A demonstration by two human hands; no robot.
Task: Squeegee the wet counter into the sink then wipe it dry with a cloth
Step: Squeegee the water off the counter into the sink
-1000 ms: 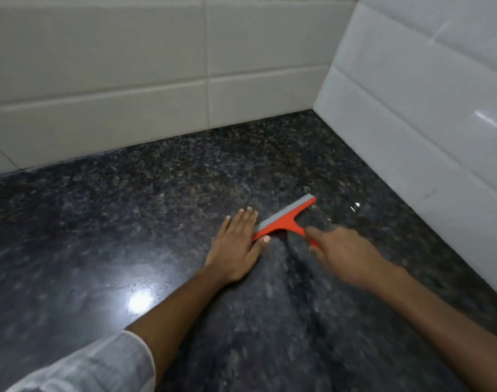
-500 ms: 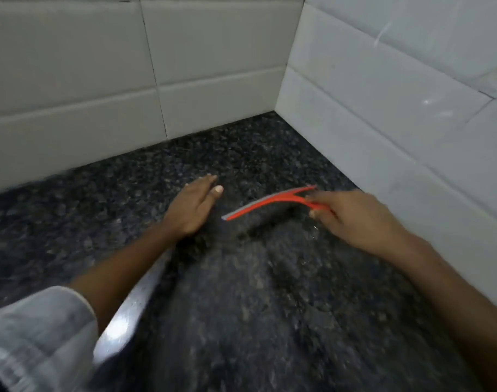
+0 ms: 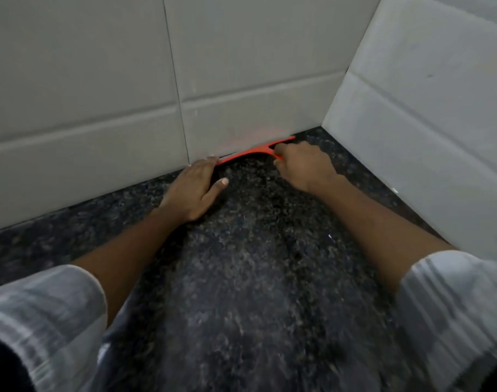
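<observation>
An orange squeegee (image 3: 253,152) lies with its blade along the foot of the back tiled wall, on the dark speckled granite counter (image 3: 256,278). My right hand (image 3: 304,165) is closed around its handle, which the fingers hide. My left hand (image 3: 195,188) rests flat on the counter just left of the blade, fingertips touching the blade's left end and the wall. No sink or cloth is in view.
The back tiled wall (image 3: 100,94) and a right tiled wall (image 3: 425,123) meet in a corner just right of the squeegee. The counter runs left along the back wall and toward me. My light sleeves fill the lower corners.
The squeegee has gone from mid-counter back to the foot of the back wall, carried by my right hand. My left hand moved with it and now touches the blade's left end.
</observation>
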